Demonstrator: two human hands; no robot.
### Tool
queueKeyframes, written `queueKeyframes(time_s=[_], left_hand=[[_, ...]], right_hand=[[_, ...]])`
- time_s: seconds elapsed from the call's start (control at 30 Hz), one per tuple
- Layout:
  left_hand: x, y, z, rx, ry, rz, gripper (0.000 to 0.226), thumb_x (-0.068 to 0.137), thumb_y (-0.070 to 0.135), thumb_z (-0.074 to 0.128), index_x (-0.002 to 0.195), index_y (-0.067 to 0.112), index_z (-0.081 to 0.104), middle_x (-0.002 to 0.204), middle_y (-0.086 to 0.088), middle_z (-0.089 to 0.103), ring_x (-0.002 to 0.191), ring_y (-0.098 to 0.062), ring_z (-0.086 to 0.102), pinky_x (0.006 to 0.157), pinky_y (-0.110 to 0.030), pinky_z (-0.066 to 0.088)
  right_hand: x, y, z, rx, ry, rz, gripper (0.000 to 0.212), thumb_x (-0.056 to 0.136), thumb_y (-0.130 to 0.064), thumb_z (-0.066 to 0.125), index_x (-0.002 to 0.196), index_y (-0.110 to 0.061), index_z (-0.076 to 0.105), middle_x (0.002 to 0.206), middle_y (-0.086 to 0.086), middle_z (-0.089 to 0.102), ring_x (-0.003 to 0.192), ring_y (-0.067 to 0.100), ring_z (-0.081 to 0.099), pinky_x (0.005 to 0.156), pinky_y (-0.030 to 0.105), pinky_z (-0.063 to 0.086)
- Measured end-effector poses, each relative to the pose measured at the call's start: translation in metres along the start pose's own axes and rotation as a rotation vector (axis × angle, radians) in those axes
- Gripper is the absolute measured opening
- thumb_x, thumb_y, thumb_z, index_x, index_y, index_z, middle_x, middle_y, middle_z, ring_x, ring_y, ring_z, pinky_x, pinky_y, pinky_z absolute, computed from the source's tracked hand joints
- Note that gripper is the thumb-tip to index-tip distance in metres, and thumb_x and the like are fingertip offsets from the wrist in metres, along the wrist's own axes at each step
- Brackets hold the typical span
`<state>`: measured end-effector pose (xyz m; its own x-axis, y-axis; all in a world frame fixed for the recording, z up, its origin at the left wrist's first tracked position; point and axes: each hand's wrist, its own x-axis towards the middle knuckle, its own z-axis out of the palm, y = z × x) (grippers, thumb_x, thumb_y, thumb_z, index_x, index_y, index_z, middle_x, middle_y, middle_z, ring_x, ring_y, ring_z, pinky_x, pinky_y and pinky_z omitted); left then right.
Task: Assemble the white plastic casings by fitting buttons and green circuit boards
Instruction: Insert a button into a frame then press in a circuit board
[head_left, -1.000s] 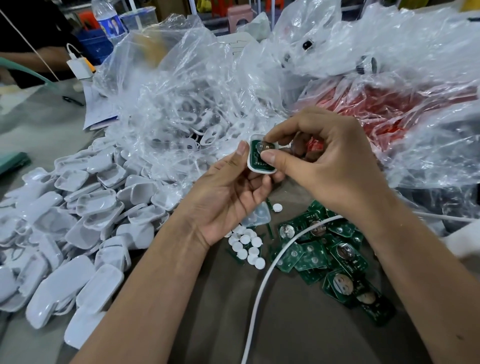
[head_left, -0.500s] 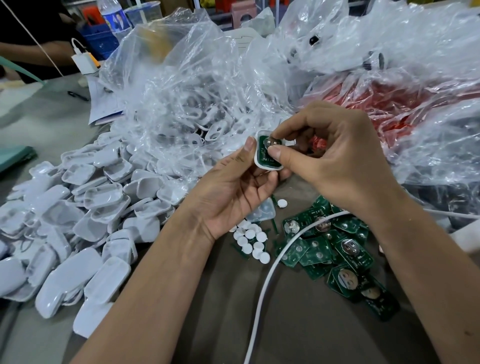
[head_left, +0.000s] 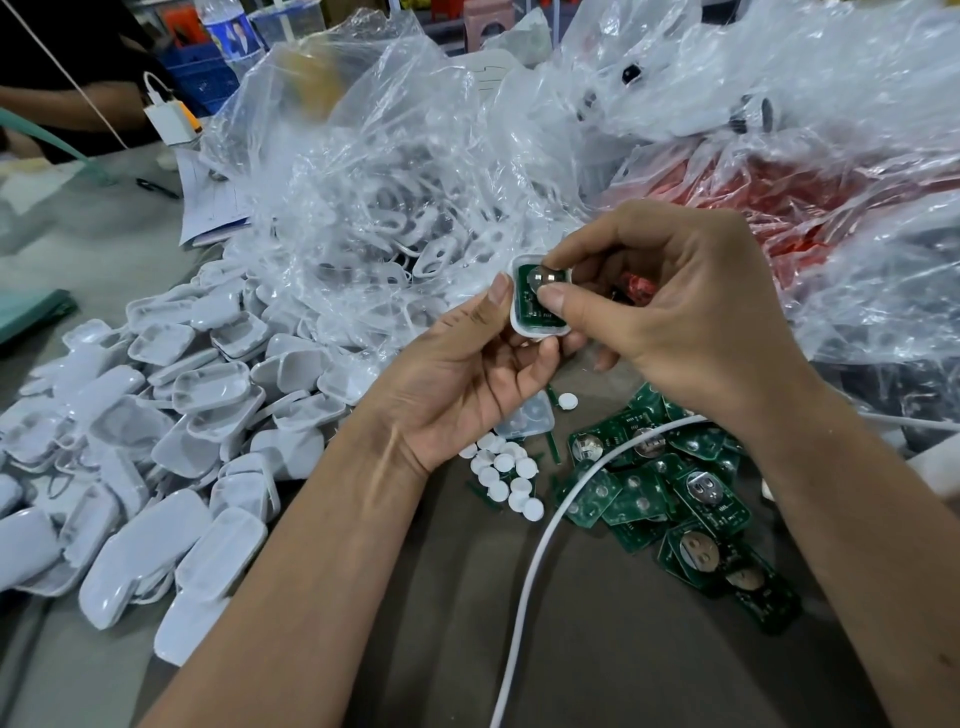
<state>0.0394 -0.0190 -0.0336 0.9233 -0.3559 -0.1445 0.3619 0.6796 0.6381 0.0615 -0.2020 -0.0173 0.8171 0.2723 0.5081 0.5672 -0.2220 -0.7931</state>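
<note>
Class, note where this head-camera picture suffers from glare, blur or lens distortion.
Head view: glare streaks the clear bags; the far bottle and the heap of casings at the left edge look soft; wide-angle bending splays the forearms; the held board stays sharp.

Casings (head_left: 156, 441) left, buttons (head_left: 506, 475) between, circuit boards (head_left: 670, 499) right.

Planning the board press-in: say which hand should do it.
Right. The right hand already has thumb and forefinger on the green circuit board; the left hand cradles the white casing from below.
</note>
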Motion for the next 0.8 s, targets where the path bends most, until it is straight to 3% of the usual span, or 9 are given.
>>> queueKeyframes(time_s=[0.3,0.43,0.8], left_hand=[[0.0007,-0.0026,-0.0005,0.041,0.003,0.032,0.032,0.084,0.029,0.062,0.098,0.004,0.076,0.1,-0.016,0.073,0.078,-0.025,0.075,0.067,-0.02,0.061],[0.0018,-0.0028,-0.001,0.039,0.015,0.041,0.033,0.083,0.028,0.063,0.103,0.003,0.072,0.101,-0.016,0.073,0.078,-0.025,0.075,0.066,-0.021,0.06],[0.003,-0.0026,-0.003,0.029,-0.039,0.057,0.027,0.085,0.025,0.064,0.102,0.007,0.073,0.105,-0.01,0.072,0.083,-0.016,0.073,0.074,-0.024,0.062]], right_hand=[[0.003,0.0004,-0.0039,-0.074,-0.039,-0.04,0.016,0.084,-0.014,0.087,0.097,-0.012,0.079,0.088,0.002,0.071,0.069,0.016,0.071,0.056,0.029,0.061],[0.0038,0.0008,-0.0028,-0.158,-0.023,-0.077,0.016,0.083,-0.016,0.088,0.096,-0.014,0.079,0.088,-0.002,0.07,0.076,0.012,0.067,0.068,0.019,0.055],[0.0029,-0.001,-0.0013,-0.185,0.016,-0.118,0.014,0.085,-0.018,0.086,0.095,-0.011,0.08,0.092,0.001,0.069,0.075,0.013,0.065,0.063,0.017,0.05]])
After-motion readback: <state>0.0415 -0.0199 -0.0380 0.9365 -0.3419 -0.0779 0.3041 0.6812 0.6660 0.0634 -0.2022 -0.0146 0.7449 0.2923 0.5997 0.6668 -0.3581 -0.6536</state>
